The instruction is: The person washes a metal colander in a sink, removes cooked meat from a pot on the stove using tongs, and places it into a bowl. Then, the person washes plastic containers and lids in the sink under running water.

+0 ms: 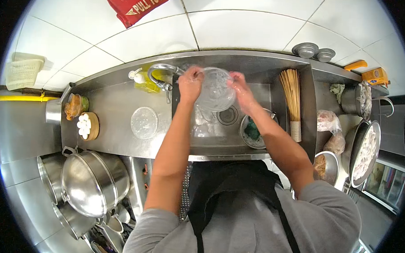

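Observation:
Over the metal sink (pixel 266 95), a clear round plastic container (pixel 216 89) is held up between both hands. My left hand (pixel 190 83) grips its left rim, close to the curved faucet (pixel 162 70). On the opposite side, my right hand (pixel 243 92) has its fingers closed on the right rim. Wet, clear plastic pieces (pixel 207 126) lie in the sink below, beside the drain (pixel 228 115). A bowl (pixel 249 141) with a green scrubber (pixel 253 129) stands at the sink's right, partly behind my right forearm. A round clear lid (pixel 144 122) lies on the counter at left.
Left of the faucet stands a yellow soap bottle (pixel 147 82). Wooden sticks (pixel 292 96) lean at the sink's right. Large steel pots (pixel 91 180) stand lower left, near a basket of white balls (pixel 88 126). Pans (pixel 364 152) and a strainer bowl (pixel 327 168) are at right.

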{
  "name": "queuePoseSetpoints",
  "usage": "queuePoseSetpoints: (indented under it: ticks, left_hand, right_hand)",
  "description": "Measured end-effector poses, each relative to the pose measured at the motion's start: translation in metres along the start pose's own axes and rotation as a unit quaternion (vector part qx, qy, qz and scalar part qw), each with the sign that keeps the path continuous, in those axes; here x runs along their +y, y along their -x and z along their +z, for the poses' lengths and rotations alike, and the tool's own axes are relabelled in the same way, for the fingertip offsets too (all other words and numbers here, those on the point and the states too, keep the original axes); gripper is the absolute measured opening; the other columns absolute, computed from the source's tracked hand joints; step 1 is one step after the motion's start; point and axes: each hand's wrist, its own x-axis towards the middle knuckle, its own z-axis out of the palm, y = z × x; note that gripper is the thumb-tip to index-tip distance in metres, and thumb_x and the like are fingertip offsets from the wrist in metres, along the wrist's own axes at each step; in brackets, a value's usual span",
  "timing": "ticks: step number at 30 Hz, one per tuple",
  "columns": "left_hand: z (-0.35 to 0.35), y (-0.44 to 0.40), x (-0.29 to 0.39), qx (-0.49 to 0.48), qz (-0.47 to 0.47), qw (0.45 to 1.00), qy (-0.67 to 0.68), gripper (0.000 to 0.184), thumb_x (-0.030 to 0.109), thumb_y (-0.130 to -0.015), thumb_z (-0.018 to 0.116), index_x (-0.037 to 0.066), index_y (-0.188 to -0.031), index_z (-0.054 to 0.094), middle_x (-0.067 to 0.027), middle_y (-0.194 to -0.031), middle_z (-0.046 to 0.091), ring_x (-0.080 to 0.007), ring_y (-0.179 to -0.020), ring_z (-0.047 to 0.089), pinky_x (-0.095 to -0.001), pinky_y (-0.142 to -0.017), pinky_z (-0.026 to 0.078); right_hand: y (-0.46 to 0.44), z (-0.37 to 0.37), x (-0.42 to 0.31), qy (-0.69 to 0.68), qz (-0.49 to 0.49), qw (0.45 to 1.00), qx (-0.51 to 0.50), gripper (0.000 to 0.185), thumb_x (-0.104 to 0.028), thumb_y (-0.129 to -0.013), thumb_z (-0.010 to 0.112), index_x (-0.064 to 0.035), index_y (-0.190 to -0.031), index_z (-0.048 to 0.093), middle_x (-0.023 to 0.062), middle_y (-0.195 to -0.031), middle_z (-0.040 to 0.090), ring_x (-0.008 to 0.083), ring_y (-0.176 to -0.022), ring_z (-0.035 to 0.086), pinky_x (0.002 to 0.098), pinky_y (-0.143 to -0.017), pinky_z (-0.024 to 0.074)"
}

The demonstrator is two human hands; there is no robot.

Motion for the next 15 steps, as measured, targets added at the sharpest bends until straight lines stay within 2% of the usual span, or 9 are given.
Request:
queuePoseSetpoints:
  ticks: [1,2,3,4,5,8,9,12,15]
  left_hand:
    - [-0.005,0.0,-0.001,0.022,0.12,0.989,-0.083,0.014,0.008,-0.084,0.061,0.002,-0.096,0.06,-0.0112,-0.09,0.064,-0.0274,-0.082,0.063,-0.0414,-0.068,0.049]
    - [-0.008,-0.002,0.001,0.046,0.24,0.956,-0.163,0.009,0.007,-0.083,0.062,0.002,-0.089,0.058,-0.0109,-0.085,0.062,-0.0289,-0.079,0.062,-0.0432,-0.066,0.048]
    - [-0.011,0.002,0.003,0.044,0.279,0.933,-0.222,0.015,0.007,-0.077,0.064,0.005,-0.077,0.049,-0.0104,-0.081,0.056,-0.033,-0.079,0.058,-0.0462,-0.067,0.046]
    - [-0.015,0.008,0.0,0.048,0.316,0.917,-0.238,0.014,0.007,-0.076,0.064,0.005,-0.079,0.05,-0.0105,-0.084,0.057,-0.0322,-0.082,0.058,-0.0456,-0.069,0.046]
    - [-0.023,0.013,-0.008,0.05,0.353,0.899,-0.254,0.014,0.007,-0.075,0.064,0.006,-0.08,0.052,-0.0106,-0.086,0.057,-0.0314,-0.085,0.058,-0.0449,-0.071,0.046]
    - [-0.048,0.026,-0.029,0.025,0.417,0.866,-0.274,0.017,0.006,-0.07,0.064,0.006,-0.083,0.054,-0.0107,-0.093,0.057,-0.0303,-0.091,0.057,-0.0433,-0.077,0.046]
    - [-0.052,0.031,-0.034,0.011,0.43,0.86,-0.275,0.018,0.006,-0.069,0.063,0.006,-0.084,0.054,-0.0107,-0.095,0.056,-0.0301,-0.093,0.056,-0.0429,-0.079,0.046]
    - [-0.068,0.041,-0.013,-0.034,0.475,0.84,-0.261,0.024,0.005,-0.068,0.063,0.005,-0.091,0.054,-0.0119,-0.096,0.057,-0.0324,-0.092,0.057,-0.0426,-0.08,0.046]
    - [-0.068,0.046,-0.019,-0.034,0.441,0.843,-0.307,0.025,0.005,-0.069,0.061,0.005,-0.093,0.054,-0.0116,-0.1,0.057,-0.0322,-0.095,0.057,-0.0438,-0.081,0.047]
  right_hand:
    - [0.004,0.001,0.013,-0.126,0.078,0.989,-0.002,0.08,-0.027,-0.086,0.066,-0.0202,-0.152,0.02,0.0102,-0.154,0.024,0.0303,-0.137,0.03,0.0463,-0.11,0.0258]
    - [0.004,0.008,0.017,-0.122,0.078,0.989,-0.028,0.081,-0.028,-0.087,0.065,-0.0203,-0.153,0.018,0.0084,-0.154,0.023,0.03,-0.137,0.031,0.0482,-0.11,0.0245]
    - [0.001,0.017,0.021,-0.118,0.078,0.988,-0.056,0.082,-0.03,-0.087,0.064,-0.0204,-0.153,0.016,0.0067,-0.154,0.022,0.0296,-0.136,0.031,0.0501,-0.111,0.0231]
    - [-0.001,0.023,0.026,-0.116,0.08,0.986,-0.084,0.083,-0.032,-0.088,0.064,-0.0205,-0.153,0.014,0.005,-0.154,0.022,0.0292,-0.136,0.031,0.052,-0.111,0.0218]
    - [-0.013,0.019,0.028,-0.191,0.102,0.971,-0.105,0.077,-0.052,-0.09,0.056,-0.0208,-0.151,0.023,0.0015,-0.149,0.03,0.0234,-0.13,0.036,0.0476,-0.108,0.0296]
    - [-0.049,0.017,0.022,-0.245,0.145,0.941,-0.184,0.07,-0.059,-0.092,0.045,-0.0208,-0.149,0.031,0.0017,-0.149,0.034,0.0208,-0.125,0.04,0.0444,-0.103,0.0327]
    - [-0.063,0.024,0.022,-0.184,0.171,0.951,-0.182,0.063,-0.057,-0.095,0.043,-0.0193,-0.146,0.04,0.0005,-0.143,0.041,0.0157,-0.123,0.04,0.0405,-0.101,0.0339]
    - [-0.076,0.057,-0.001,-0.009,0.263,0.947,-0.182,0.053,-0.052,-0.093,0.051,-0.0107,-0.127,0.058,0.0052,-0.121,0.059,0.0222,-0.117,0.049,0.0446,-0.093,0.0389]
    - [-0.118,0.081,0.017,0.179,0.175,0.94,-0.232,0.045,-0.046,-0.095,0.052,-0.0081,-0.114,0.066,0.0078,-0.107,0.065,0.0218,-0.1,0.058,0.0371,-0.083,0.0458]
